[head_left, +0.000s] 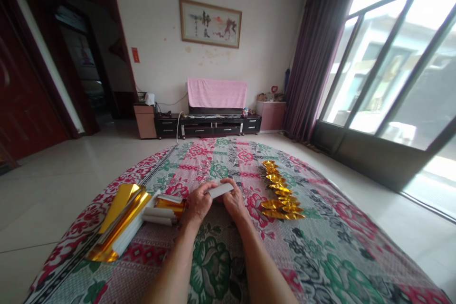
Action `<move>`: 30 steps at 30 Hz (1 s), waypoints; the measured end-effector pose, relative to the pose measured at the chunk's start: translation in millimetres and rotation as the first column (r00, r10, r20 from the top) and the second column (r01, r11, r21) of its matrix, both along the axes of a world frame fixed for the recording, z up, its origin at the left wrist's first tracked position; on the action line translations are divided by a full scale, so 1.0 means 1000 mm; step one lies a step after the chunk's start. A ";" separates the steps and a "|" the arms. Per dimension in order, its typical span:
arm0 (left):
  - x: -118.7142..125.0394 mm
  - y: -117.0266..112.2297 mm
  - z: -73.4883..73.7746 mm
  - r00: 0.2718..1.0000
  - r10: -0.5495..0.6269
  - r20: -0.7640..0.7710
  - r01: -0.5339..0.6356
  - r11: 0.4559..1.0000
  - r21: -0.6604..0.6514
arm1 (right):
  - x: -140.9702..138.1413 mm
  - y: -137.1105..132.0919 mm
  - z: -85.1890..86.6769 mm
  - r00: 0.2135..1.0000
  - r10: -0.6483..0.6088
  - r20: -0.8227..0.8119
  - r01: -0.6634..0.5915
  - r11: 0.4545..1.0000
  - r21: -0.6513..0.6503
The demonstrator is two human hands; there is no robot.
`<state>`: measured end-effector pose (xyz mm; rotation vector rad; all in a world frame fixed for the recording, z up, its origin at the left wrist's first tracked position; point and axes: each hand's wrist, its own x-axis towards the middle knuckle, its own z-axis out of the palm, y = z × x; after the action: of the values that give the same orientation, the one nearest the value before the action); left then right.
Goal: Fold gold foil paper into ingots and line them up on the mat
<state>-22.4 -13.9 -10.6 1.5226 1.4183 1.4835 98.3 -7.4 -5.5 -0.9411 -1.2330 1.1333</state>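
Note:
Both my hands meet over a flowered cloth (pixel 320 247) spread on the floor. My left hand (pixel 198 204) and my right hand (pixel 232 198) pinch a small white folded paper piece (pixel 220 191) between their fingers. A stack of gold foil sheets (pixel 119 221) lies to the left of my left hand, with several rolled white-and-gold paper tubes (pixel 164 209) beside it. A row of several folded gold foil shapes (pixel 280 192) lies to the right of my right hand.
Pale tiled floor (pixel 53 185) surrounds the cloth. A low black TV cabinet (pixel 213 126) with a pink cover stands at the far wall. Large glass doors (pixel 392 80) and a dark curtain are at the right, a dark wooden doorway at the left.

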 end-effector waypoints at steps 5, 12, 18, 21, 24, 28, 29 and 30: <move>0.002 -0.002 0.002 0.995 -0.089 -0.034 0.092 0.991 0.092 | 0.010 -0.002 0.000 1.000 0.011 -0.001 -0.011 1.000 -0.003; 0.004 -0.003 0.005 0.985 -0.161 0.066 0.157 0.986 0.054 | 0.015 -0.005 -0.004 0.984 -0.169 0.062 0.161 0.980 0.117; 0.006 -0.007 0.009 0.978 -0.102 0.181 0.094 0.994 0.052 | 0.016 -0.003 -0.005 0.960 -0.263 0.096 0.234 0.942 0.242; 0.006 -0.009 0.011 0.966 -0.140 0.219 0.135 0.990 0.037 | 0.017 -0.004 -0.004 0.956 -0.267 0.122 0.225 0.934 0.278; 0.006 -0.010 0.012 0.948 -0.150 0.282 0.158 0.987 -0.008 | 0.017 -0.008 0.001 0.948 -0.279 0.151 0.227 0.929 0.292; 0.007 -0.010 0.013 0.913 -0.078 0.401 0.127 0.987 -0.098 | 0.017 -0.015 0.009 0.945 -0.275 0.175 0.209 0.924 0.320; 0.008 -0.010 0.013 0.903 -0.075 0.423 0.131 0.986 -0.104 | 0.017 -0.016 0.011 0.946 -0.271 0.178 0.202 0.923 0.329; 0.008 -0.010 0.013 0.893 -0.080 0.443 0.141 0.984 -0.106 | 0.016 -0.018 0.013 0.947 -0.267 0.182 0.195 0.921 0.336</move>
<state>-14.4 -24.3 2.8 1.0776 1.1182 1.5064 114.6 -25.0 7.7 -0.9581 -1.3935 0.6301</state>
